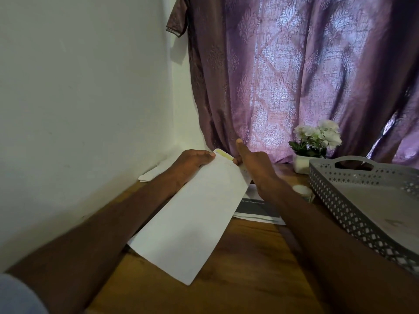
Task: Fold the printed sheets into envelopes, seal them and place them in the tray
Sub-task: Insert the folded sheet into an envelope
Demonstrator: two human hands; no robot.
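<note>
A long white envelope (192, 214) is held above the wooden table (249, 268), tilted from lower left to upper right, with a yellowish strip showing on its open flap at the far end. My left hand (192, 163) grips the far left corner of that end. My right hand (254, 164) pinches the far right corner, thumb raised. Printed sheets (256, 210) with a dark band lie on the table under the envelope's right side. The grey perforated tray (353, 214) stands at the right and looks empty.
More white paper (154, 171) lies by the wall in the far left corner. A small white-lidded jar (302, 191) stands beside the tray. A white pot of white flowers (315, 141) sits behind it, against a purple curtain. A white wall closes the left side.
</note>
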